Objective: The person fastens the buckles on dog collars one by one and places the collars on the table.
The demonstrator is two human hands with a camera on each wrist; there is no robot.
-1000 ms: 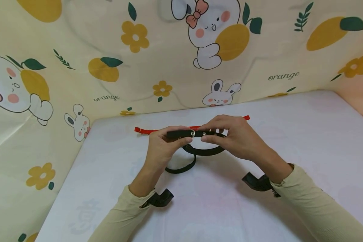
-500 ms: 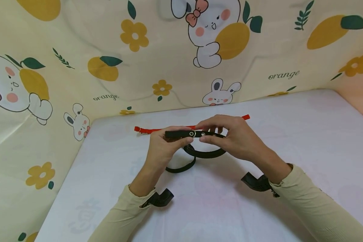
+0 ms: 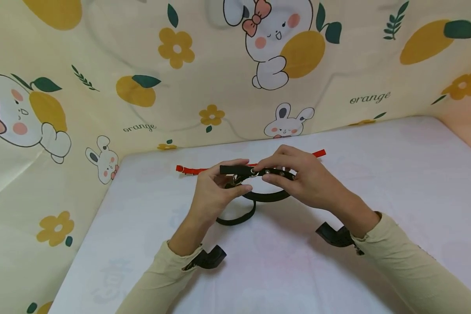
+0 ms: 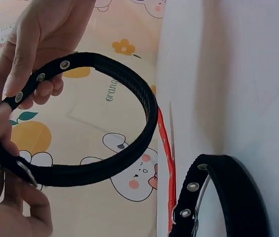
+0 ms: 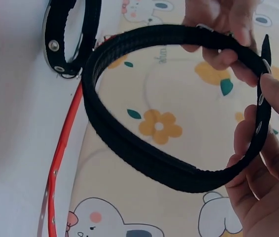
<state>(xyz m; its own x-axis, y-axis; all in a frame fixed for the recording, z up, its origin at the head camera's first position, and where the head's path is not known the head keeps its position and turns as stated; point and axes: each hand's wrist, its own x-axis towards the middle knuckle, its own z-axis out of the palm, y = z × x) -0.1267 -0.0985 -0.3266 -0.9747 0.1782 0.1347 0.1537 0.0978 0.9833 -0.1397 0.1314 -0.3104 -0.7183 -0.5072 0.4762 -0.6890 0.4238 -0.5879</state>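
Both hands hold a black pet collar (image 3: 268,197) above the table, bent into a loop. My left hand (image 3: 216,192) grips its buckle end, where the metal buckle (image 3: 237,179) shows between thumb and fingers. The eyelet end of the strap passes through the buckle, its tip (image 3: 233,169) pointing left past the fingers. With thumb and index finger, my right hand (image 3: 308,176) pinches this strap just right of the buckle. Metal eyelets (image 4: 41,77) run along it in the left wrist view. The loop (image 5: 144,163) appears wide and round in the right wrist view.
A second black collar (image 3: 235,221) stands looped on the white table (image 3: 274,270), just below the hands. Behind them lies a red collar (image 3: 190,171), stretched out and partly hidden. A printed cloth wall (image 3: 220,87) rises at the table's back edge.
My left thumb has moved down off the strap's front, exposing the buckle. The strap and my right fingers have tilted up slightly. The collars on the table stay put.
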